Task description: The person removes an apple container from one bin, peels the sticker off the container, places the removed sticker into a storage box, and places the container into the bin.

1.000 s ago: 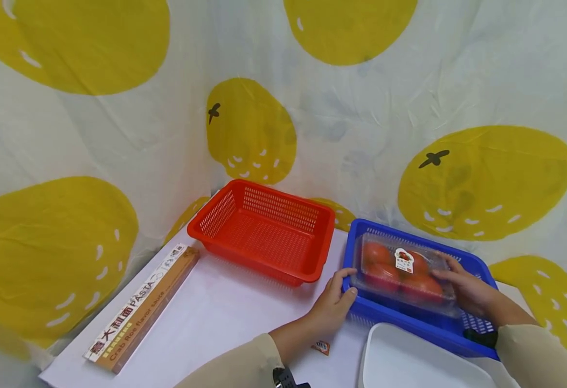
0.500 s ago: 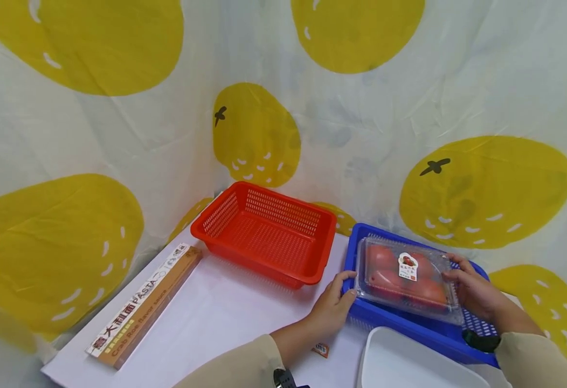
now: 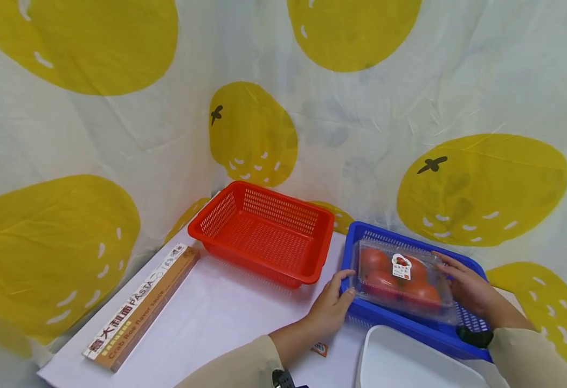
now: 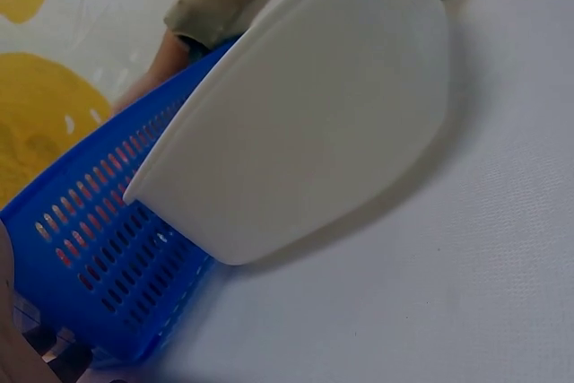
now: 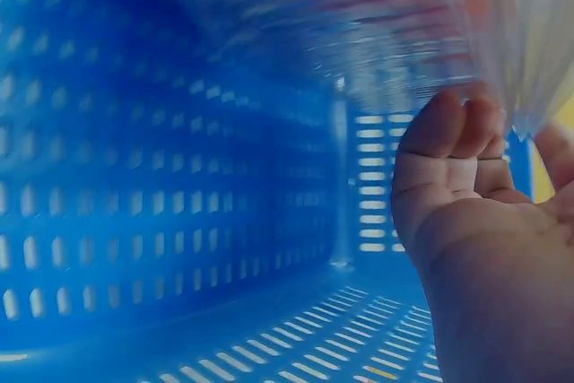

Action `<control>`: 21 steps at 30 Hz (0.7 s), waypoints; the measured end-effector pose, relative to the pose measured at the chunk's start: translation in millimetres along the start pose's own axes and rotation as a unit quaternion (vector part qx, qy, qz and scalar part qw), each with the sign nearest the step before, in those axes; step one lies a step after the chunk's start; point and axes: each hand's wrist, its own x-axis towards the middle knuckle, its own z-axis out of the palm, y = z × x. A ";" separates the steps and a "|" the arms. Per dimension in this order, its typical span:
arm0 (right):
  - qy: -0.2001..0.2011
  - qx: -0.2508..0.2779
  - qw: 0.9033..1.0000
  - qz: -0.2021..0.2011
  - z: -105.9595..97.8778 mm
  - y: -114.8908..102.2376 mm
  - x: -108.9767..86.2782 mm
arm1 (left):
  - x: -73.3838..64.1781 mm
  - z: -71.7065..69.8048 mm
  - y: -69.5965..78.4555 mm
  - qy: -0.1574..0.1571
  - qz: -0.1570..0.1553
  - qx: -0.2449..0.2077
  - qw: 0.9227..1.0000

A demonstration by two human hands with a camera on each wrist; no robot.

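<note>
A clear plastic box of tomatoes (image 3: 421,293) with a white label lies over the blue basket (image 3: 409,318), within its rim in the head view. My right hand (image 3: 470,288) grips the box's right end. From the right wrist view, the fingers (image 5: 439,127) are curled under the box's edge, thumb on the other side, with the slotted basket floor below. At the basket's left end my left hand (image 3: 329,307) holds the rim, fingertips right by the box's left edge. Only part of that hand shows at the lower left of the left wrist view.
A red basket (image 3: 269,237) sits at the back. To the left lies a long pasta box (image 3: 143,307). A white bin (image 3: 419,361) stands close in front of the blue basket. A small orange packet (image 3: 319,349) is partly behind my left forearm. Patterned cloth (image 3: 341,134) hangs behind.
The tomato box has shifted slightly, rising toward the camera half a second ago and now sitting a little lower and further left. The left hand stays at the basket rim.
</note>
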 end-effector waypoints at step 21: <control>-0.019 0.017 1.000 0.001 -7.9 20.1 -14.2 | -4.9 8.8 0.0 -0.021 0.001 0.023 1.000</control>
